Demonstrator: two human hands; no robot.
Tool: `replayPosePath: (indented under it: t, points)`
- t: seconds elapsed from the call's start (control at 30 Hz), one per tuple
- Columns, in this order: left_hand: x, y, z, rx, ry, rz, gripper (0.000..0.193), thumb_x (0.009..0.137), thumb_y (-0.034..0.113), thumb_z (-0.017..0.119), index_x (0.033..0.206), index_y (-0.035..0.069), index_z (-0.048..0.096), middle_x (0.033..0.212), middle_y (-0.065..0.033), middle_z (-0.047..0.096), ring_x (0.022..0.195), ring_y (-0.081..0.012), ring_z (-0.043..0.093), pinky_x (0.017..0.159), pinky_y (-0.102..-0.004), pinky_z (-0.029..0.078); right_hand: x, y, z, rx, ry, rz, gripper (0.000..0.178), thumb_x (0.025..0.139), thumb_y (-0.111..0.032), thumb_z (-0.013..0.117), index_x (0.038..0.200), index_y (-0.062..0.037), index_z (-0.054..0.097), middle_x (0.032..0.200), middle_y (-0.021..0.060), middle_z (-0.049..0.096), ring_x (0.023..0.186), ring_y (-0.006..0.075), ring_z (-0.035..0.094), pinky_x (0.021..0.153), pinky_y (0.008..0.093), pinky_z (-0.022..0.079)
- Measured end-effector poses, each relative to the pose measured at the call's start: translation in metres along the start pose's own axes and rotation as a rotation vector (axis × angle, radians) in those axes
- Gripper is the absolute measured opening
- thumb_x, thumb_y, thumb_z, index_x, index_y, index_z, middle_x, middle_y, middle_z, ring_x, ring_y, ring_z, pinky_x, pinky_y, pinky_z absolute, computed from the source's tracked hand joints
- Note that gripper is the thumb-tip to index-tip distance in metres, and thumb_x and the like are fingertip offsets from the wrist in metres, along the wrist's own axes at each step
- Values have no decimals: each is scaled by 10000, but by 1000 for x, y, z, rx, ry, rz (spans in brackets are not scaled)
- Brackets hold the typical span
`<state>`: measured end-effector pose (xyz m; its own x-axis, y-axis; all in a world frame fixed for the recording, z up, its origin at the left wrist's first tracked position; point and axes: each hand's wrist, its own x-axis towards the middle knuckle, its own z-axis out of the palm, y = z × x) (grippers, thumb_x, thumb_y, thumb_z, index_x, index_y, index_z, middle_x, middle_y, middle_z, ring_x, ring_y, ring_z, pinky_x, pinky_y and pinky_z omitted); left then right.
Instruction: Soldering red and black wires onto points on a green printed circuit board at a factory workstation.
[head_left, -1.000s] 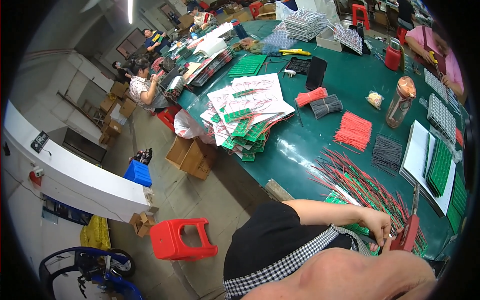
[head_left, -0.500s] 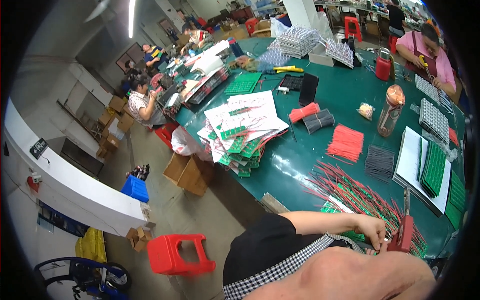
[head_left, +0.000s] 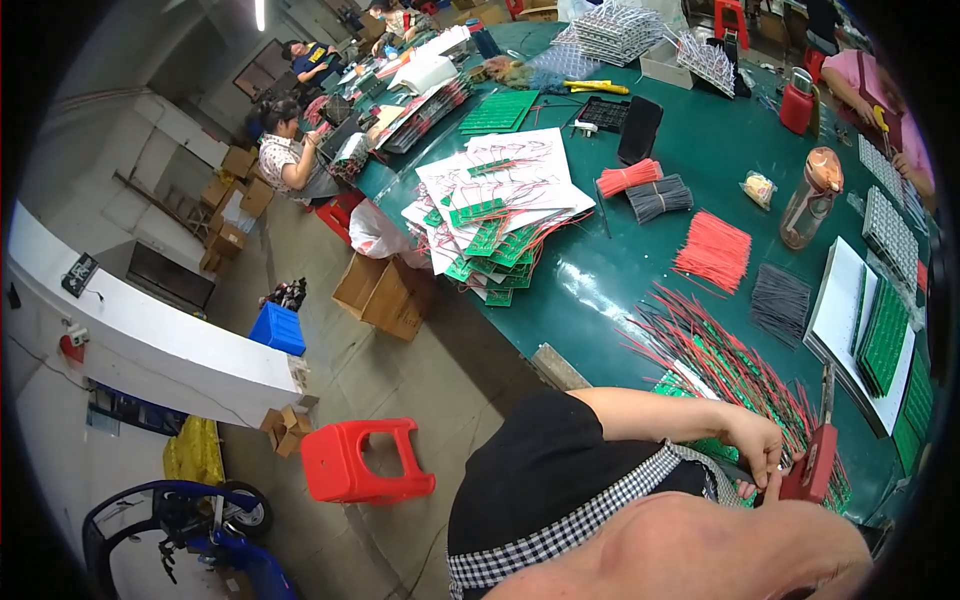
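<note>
Far left: red stool [head_left: 365, 462] stood on the floor. Next, green circuit boards [head_left: 480, 211] with red leads lay overlapping on white sheets [head_left: 548, 150], on the green worktop [head_left: 635, 255]. Right of these, a red wire bundle [head_left: 630, 177] lay against a dark grey one [head_left: 660, 200]; beyond, loose red wires [head_left: 713, 250]. Nearer the person, long red and dark leads [head_left: 735, 375] lay across more green boards. Left hand [head_left: 755, 438] was beside these, fingers narrowed and bent downward; item between fingertips could not be told. Right hand [head_left: 773, 488] was mostly hidden behind the forearm; grip could not be told. Just right: red-bodied tool [head_left: 815, 465], metal rod pointing up. Far right: green board stack [head_left: 884, 335].
</note>
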<state>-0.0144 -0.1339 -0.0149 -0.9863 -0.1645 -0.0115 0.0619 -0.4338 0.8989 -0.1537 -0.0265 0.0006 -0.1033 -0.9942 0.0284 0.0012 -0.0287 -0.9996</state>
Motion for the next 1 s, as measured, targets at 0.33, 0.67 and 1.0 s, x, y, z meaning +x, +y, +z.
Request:
replayPosePath:
  t: [0.33,0.67,1.0]
  points:
    - [0,4,0,-11,9,-46,129,792,-23,573,863,-129,595,746,-203,641,642,-227,652,584,-291,545,2,-12,1,36,15,19,377,848,43,498,1201,11,369,817,64,506,613,117,505,572,262,462]
    - [-8,14,11,39,56,-11,109,754,-47,609,820,-131,588,724,-192,642,644,-212,654,582,-288,545,-2,0,-5,-111,107,-6,421,825,41,530,1218,-9,388,890,40,526,774,104,519,712,248,447]
    - [-13,30,16,218,78,-28,168,739,-6,623,890,-78,641,742,-137,660,653,-157,651,608,-251,530,-27,21,-25,-379,187,191,413,831,-21,562,1224,-5,436,1044,35,544,934,118,521,809,266,429]
